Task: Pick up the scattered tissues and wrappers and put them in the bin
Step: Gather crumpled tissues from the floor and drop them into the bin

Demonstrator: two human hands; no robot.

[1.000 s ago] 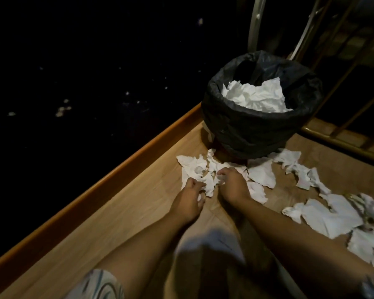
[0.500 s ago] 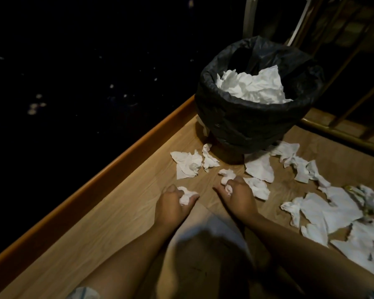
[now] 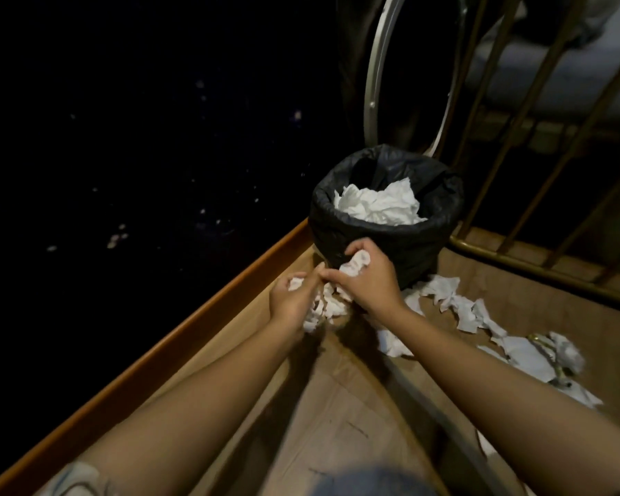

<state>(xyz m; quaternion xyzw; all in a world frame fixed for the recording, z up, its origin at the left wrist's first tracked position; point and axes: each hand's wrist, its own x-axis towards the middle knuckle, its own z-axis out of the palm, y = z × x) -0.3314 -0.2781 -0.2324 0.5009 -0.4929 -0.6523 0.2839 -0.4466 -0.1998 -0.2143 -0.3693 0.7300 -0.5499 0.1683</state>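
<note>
Nearest the camera, two bare forearms are stretched forward over the wooden surface (image 3: 301,406). The left hand (image 3: 290,302) is closed around a crumpled wad of tissues (image 3: 324,306), part of which hangs below the fist; the right hand (image 3: 367,277) is closed on more of the same bundle, white paper showing between thumb and fingers. Half a second ago both hands were low on the surface, each pinching a small scrap, with loose pieces lying between them and the bin (image 3: 387,223). Those pieces have now been gathered and lifted, and the hands have been brought together just in front of the bin's near wall, below its rim.

The patch before the bin has thus been largely cleared, and the load is judged ready to be raised over the rim. The bin, lined in black, is already well filled with white paper (image 3: 378,205).

A trail of tissues (image 3: 480,313) remains on the surface to the right, so several more passes are thought necessary
</note>
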